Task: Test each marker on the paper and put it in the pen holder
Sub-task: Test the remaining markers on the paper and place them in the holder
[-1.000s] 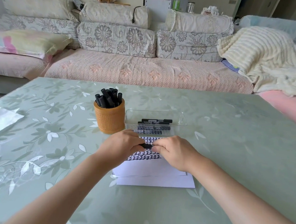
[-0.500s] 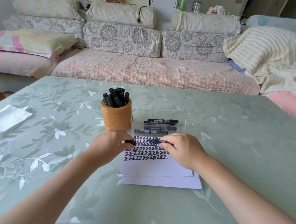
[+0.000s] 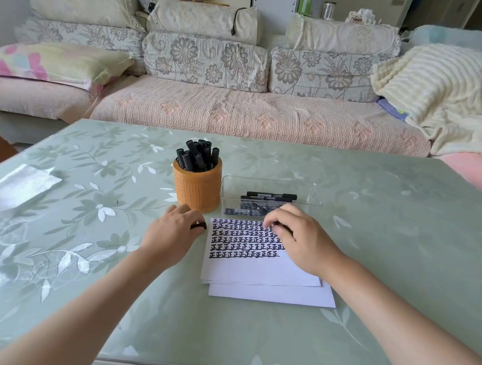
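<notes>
My right grip pinches the marker, a light, stiff, smooth barrel best taken near its tip and here mostly hidden under my fingers, over the top rows on the paper, while my left grip pinches its cap beside the paper, near the pen holder.

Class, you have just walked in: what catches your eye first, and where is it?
The paper, dead centre, is packed with rows of black marks. Behind its left corner stands an orange pen holder full of markers. The left hand pinches a cap; the right hand grips a marker over the paper.
</notes>
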